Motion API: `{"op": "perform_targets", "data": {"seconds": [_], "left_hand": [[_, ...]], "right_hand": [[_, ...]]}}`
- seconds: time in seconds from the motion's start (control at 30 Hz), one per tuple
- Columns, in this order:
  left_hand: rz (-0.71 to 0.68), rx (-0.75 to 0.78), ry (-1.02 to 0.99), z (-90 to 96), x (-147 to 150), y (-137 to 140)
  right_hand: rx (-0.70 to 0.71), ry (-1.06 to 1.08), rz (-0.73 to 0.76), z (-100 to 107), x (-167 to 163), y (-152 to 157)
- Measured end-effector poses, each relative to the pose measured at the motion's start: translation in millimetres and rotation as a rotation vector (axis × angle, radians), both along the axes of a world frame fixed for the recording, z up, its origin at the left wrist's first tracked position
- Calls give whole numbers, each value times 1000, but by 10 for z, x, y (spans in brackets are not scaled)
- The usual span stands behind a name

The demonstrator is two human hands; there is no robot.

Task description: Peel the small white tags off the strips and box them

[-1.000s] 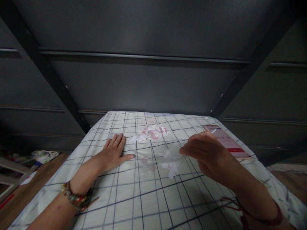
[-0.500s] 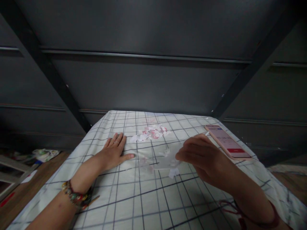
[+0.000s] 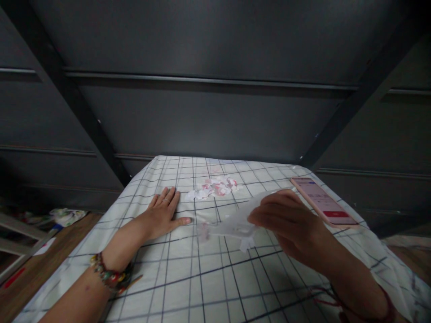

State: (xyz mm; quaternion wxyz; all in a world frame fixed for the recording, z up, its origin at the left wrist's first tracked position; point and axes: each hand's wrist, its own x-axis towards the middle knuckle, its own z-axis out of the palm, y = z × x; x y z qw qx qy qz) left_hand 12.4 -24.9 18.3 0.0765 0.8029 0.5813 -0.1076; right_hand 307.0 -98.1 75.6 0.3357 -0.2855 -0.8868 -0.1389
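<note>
My left hand rests palm down on the checked cloth, fingers spread, holding nothing. Between thumb and fingers, my right hand pinches the upper right edge of a thin, translucent white sheet; whether it is paper or a plastic bag I cannot tell. A pinkish patch shows at its left end. One small white paper scrap lies at its lower edge. Beyond the sheet sits a loose pile of torn white and pink paper scraps.
A white cloth with dark grid lines covers the table. To the right of my right hand lies a pink-edged phone, screen lit. A dark panelled wall stands behind the table. On the floor at left is a pale frame.
The translucent sheet has been lifted and tilted on its right side by my right hand, and it looks more bunched. My left hand stays flat. The view has shifted slightly.
</note>
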Motion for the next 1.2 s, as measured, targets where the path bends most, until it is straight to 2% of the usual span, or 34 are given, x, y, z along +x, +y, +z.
{"op": "perform_targets", "data": {"seconds": [0.1, 0.23, 0.33, 0.5, 0.77, 0.9, 1.1, 1.2], "left_hand": [[-11, 25, -12, -20, -1, 7], [-28, 56, -17, -28, 4, 8], [-39, 55, -11, -15, 23, -2], [-74, 62, -5, -31, 29, -11], [-104, 89, -82, -101, -30, 25], [-118, 104, -84, -117, -36, 31], [-112, 81, -84, -96, -34, 26], [-125, 107, -94, -108, -45, 30]], "right_hand": [[115, 37, -146, -90, 88, 101], [119, -22, -336, -230, 118, 259], [91, -83, -400, -283, 71, 337], [9, -190, -389, -309, 5, 373], [38, -200, -366, -306, -17, 349], [79, -174, -407, -305, -30, 352], [19, -221, -401, -270, -25, 336], [41, -191, -418, -247, -1, 326]]}}
